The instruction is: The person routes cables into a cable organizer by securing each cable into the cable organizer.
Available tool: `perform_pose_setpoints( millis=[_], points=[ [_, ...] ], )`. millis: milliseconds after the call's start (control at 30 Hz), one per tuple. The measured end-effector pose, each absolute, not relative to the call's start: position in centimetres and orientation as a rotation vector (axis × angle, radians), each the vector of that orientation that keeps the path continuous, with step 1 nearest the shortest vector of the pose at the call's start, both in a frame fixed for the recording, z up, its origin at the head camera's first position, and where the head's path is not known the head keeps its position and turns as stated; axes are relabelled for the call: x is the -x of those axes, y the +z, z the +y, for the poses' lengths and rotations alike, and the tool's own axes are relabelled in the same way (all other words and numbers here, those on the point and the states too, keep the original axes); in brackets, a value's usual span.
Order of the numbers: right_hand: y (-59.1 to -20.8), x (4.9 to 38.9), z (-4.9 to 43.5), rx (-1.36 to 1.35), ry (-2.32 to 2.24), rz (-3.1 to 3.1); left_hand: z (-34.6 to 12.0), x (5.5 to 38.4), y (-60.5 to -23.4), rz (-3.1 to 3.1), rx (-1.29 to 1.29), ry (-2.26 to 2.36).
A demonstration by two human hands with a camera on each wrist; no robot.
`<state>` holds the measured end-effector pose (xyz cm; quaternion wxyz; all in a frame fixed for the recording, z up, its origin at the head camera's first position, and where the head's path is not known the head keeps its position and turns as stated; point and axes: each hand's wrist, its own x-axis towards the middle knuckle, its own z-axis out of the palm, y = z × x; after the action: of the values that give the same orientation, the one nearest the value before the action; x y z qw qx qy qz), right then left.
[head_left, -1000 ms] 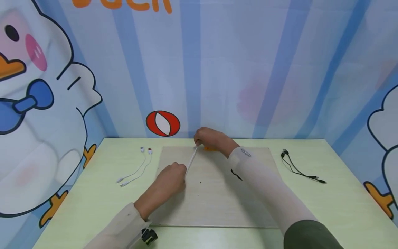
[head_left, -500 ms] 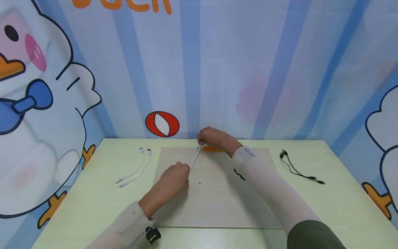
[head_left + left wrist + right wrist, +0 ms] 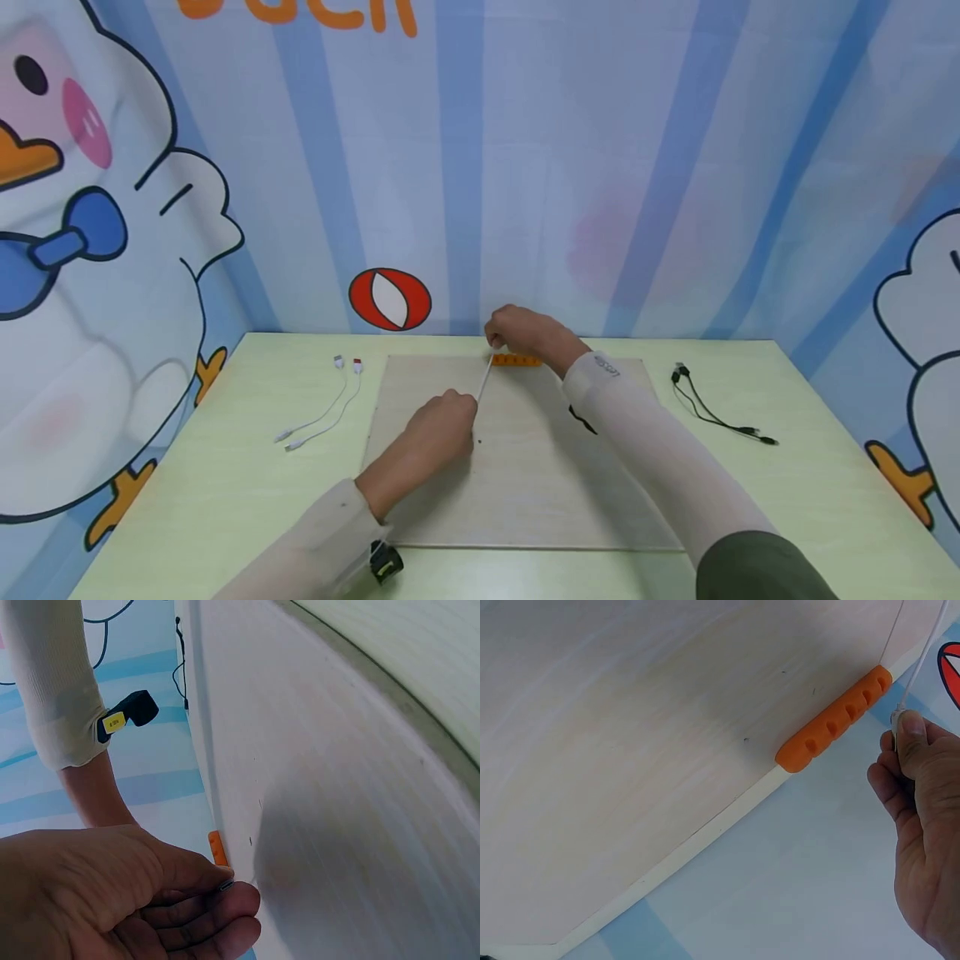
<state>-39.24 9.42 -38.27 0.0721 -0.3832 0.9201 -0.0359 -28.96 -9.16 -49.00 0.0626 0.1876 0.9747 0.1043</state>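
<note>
A thin white charging cable (image 3: 486, 382) is stretched taut between my two hands, above the board. My left hand (image 3: 438, 429) pinches its near end; in the left wrist view a small metal plug (image 3: 226, 885) peeks out between thumb and fingers. My right hand (image 3: 525, 329) pinches the far end, and in the right wrist view its white plug (image 3: 897, 718) shows under the thumb. Close beside the right hand, an orange cable holder (image 3: 832, 724) with several notches sits at the board's back edge. Its notches hold nothing in the right wrist view.
A pale wooden board (image 3: 570, 500) lies on the light table (image 3: 195, 500). Two white cables (image 3: 357, 367) lie left of it, black cables (image 3: 748, 431) to the right. A blue striped backdrop (image 3: 517, 167) stands directly behind the table. A black strip (image 3: 582, 420) shows by the right sleeve.
Both hands have shifted to the right with the cable stretched between them. More of the orange cable holder shows beside the right hand.
</note>
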Motion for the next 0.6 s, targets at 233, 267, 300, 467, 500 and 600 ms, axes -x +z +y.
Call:
perform_pose_setpoints(
  millis=[233, 267, 300, 467, 500, 600],
  points=[
    [-38.7, 39.5, 9.6, 1.083, -0.056, 2.796, -8.0, 29.3, -49.3, 2.948, -0.606, 0.263],
    [-38.7, 39.6, 9.5, 1.08, -0.043, 2.799, -8.0, 29.2, -49.3, 2.948, -0.604, 0.262],
    [-38.8, 39.6, 9.5, 1.079, -0.035, 2.801, -7.9, 29.2, -49.2, 2.949, -0.602, 0.263],
    [-39.1, 39.5, 9.3, 1.093, 0.024, 2.808, -7.5, 28.8, -49.1, 2.933, -0.607, 0.281],
    [-39.1, 39.5, 9.3, 1.096, 0.034, 2.808, -7.4, 28.7, -49.1, 2.93, -0.609, 0.282],
    [-39.1, 39.4, 9.1, 1.105, 0.068, 2.812, -7.1, 28.6, -49.0, 2.922, -0.62, 0.292]
  ],
)
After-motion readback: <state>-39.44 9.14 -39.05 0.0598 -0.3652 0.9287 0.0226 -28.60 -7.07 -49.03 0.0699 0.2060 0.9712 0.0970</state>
